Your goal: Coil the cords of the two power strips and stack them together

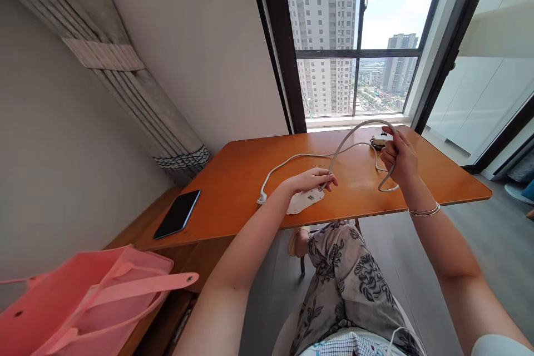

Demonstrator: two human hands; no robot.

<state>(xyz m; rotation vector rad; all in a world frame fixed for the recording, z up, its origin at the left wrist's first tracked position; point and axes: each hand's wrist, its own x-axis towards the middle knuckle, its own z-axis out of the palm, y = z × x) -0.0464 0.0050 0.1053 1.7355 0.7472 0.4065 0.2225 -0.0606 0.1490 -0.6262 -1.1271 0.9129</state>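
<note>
A white power strip (306,201) lies on the orange-brown table near its front edge, partly hidden by my left wrist. My left hand (312,179) is closed, its fingers pinching the pale cable (343,142) close to the strip's end. Higher and to the right, my right hand (399,156) is wrapped round the same cable, which arches up between both hands. A slack loop hangs below the right fist. From there the cord runs left across the table to a white plug (262,198). Behind my right hand sits a small dark and beige item (379,142), partly hidden.
A black tablet or phone (177,214) lies on the left of the table (233,178). A pink bag (92,306) stands at the lower left, its strap reaching toward the table. The window (359,55) is behind the table, with a gathered curtain (137,89) to the left.
</note>
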